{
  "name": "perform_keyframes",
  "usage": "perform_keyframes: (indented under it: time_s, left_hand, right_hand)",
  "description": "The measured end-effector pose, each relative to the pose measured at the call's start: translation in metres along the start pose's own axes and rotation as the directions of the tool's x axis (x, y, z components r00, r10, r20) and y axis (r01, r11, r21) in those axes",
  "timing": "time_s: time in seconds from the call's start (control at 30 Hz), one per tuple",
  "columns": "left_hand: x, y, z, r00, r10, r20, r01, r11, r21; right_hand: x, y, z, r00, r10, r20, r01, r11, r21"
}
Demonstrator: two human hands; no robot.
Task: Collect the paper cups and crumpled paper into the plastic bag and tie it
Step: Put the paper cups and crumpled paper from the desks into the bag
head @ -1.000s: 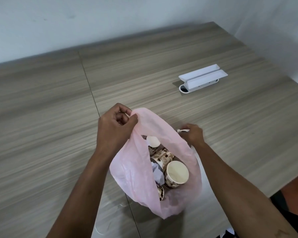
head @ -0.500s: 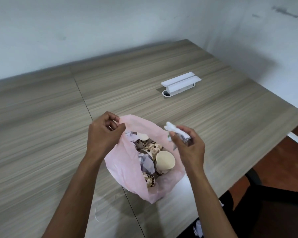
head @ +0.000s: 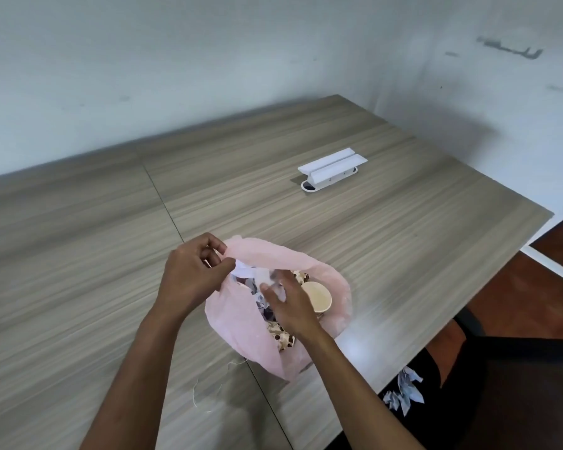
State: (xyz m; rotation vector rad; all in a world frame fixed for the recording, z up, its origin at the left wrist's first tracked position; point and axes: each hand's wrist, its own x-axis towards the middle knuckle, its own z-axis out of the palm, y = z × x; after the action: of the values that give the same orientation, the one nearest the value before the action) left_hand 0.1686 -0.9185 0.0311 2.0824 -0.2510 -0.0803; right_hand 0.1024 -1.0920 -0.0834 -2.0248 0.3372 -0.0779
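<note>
The worktop [head: 387, 228] is wood-grain laminate in grey-brown stripes, with a seam running from beyond the left hand back toward the person between the forearms. It ends in a corner far to the right of the right hand. A pale, scuffed wall [head: 208, 60] stands behind it, and a second wall meets it at the right, carrying a dark smear high up. Past the worktop's right edge there is reddish floor [head: 559, 261] and a white strip.

Well beyond both hands lies a white holder [head: 332, 168], a ridged plastic piece over an oval opening.

The pink bag [head: 241, 323] sits on the worktop directly between and under the hands, its mouth open. The left hand [head: 192, 277] pinches the bag's far-left rim between thumb and curled fingers. The right hand [head: 293, 303] reaches into the mouth with fingers loosely spread; its fingertips are blurred against crumpled paper [head: 247, 271], so I cannot tell whether it grips anything.

Inside the bag, just right of the right hand, a cup [head: 317, 297] lies on its side with its cream inside facing up. Other patterned cups [head: 281, 336] show only in part beneath the right wrist and at the far rim; their number is hard to make out.

Near the right forearm, below the worktop's edge, paper scraps [head: 403, 389] lie on dark cloth. Thin white threads [head: 205, 391] lie on the worktop between the forearms.
</note>
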Motion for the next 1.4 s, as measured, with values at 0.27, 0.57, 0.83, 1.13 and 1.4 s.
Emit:
perform_keyframes:
  time_s: [0.27, 0.57, 0.83, 1.13, 1.4]
  left_hand:
    - [-0.004, 0.002, 0.010, 0.997, 0.052, -0.056, -0.051, 0.999, 0.013]
    - [-0.006, 0.030, 0.038, 0.953, 0.262, -0.149, -0.239, 0.958, 0.156]
    - [0.000, 0.069, 0.092, 0.897, 0.439, 0.056, -0.438, 0.862, 0.255]
    - [-0.046, 0.103, 0.172, 0.840, 0.449, 0.304, -0.483, 0.874, 0.046]
    - [-0.150, 0.111, 0.232, 0.686, 0.354, 0.635, -0.412, 0.909, -0.062]
  right_hand:
    - [-0.015, 0.022, 0.002, 0.990, 0.098, 0.103, -0.077, 0.978, -0.192]
    - [-0.028, 0.016, -0.041, 0.989, 0.076, -0.127, -0.081, 0.996, -0.036]
    - [-0.034, 0.028, -0.113, 0.960, 0.154, -0.235, -0.198, 0.964, -0.179]
    - [-0.108, 0.043, -0.234, 0.827, 0.248, -0.504, -0.442, 0.842, -0.311]
    - [-0.234, 0.061, -0.306, 0.581, 0.179, -0.794, -0.648, 0.691, -0.319]
